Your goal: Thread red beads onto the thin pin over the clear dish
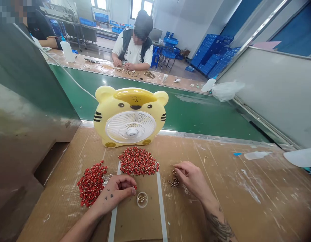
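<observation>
Our left hand [117,192] is pinched nearly shut, with a red piece [134,187] at its fingertips and a small clear dish [142,199] just beside them. A heap of red pieces [138,161] lies ahead of it, and a second heap [92,184] lies to its left. Our right hand [192,176] is half open, curved over a small brown pile [174,179]; we cannot tell whether it holds anything. A yellow tiger fan [130,116] stands on the table [221,188] beyond both hands.

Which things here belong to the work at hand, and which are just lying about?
Work: left hand, right hand, red pieces, small brown pile, clear dish.
Lying about: yellow tiger fan, squeeze bottle, blue crates.
</observation>
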`<state>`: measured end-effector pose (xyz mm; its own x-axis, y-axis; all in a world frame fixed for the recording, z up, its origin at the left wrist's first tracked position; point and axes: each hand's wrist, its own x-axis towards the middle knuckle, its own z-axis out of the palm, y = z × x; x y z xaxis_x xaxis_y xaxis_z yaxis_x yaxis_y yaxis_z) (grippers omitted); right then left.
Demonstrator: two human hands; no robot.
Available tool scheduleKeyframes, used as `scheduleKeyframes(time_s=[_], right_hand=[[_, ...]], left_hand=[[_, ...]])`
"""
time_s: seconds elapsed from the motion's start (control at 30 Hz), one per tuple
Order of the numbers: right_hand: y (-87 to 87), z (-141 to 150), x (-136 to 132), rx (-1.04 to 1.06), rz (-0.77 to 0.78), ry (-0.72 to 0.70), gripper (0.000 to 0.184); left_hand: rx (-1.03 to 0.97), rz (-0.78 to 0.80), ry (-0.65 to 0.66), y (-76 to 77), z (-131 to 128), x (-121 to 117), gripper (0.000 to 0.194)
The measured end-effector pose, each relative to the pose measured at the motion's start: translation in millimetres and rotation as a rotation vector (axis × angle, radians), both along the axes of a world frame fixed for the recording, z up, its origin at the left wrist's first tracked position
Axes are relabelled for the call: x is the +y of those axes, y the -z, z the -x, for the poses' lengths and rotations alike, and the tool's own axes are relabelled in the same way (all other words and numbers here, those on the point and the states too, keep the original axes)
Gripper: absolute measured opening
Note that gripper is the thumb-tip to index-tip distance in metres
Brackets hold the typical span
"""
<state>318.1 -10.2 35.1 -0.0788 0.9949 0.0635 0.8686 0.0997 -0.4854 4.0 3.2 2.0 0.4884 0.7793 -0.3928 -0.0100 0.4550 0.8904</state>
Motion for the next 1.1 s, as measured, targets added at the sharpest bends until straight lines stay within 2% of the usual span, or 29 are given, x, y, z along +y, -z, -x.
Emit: scheduleKeyframes(time_s=[0.1, 0.2, 0.33, 0.5, 0.63, 0.73, 0.93, 1.0, 1.1], right_hand=[[3.9, -10, 6, -0.098, 0.056, -0.126, 0.018], [11.8, -7, 10, -0.127, 0.053, -0.192, 0.022], [16.4, -2, 16, -0.137, 0.052, -0.194, 0.024], [8.3, -8, 16, -0.093, 0.054, -0.198, 0.017], [7.2, -3, 4, 0.103, 0.004, -0.118, 0.019], [11.5, 18, -7, 0.358, 0.008, -0.084, 0.022], [16.6, 88, -19, 0.84, 0.15, -0.089, 0.019], [15.7, 106, -18, 0.894, 0.117, -0.085, 0.018], [14.3, 122, -14, 0.847, -0.049, -0.099, 0.015]], left_hand=[[-0.002, -0.002, 0.004, 0.5, 0, 0, 0.019], [-0.008, -0.01, 0.007, -0.6, 0, 0, 0.02], [-0.021, -0.023, 0.002, -2.2, 0, 0, 0.019], [-0.015, -0.023, -0.005, -1.4, -1, 0, 0.017], [-0.019, -0.036, -0.017, -0.2, -1, -1, 0.016], [-0.044, -0.054, -0.053, 0.1, -1, -2, 0.017], [-0.017, -0.185, -0.217, 3.0, -3, -4, 0.018], [-0.012, -0.232, -0.243, 3.8, -3, -6, 0.017], [-0.024, -0.296, -0.27, 4.8, -2, -8, 0.014]])
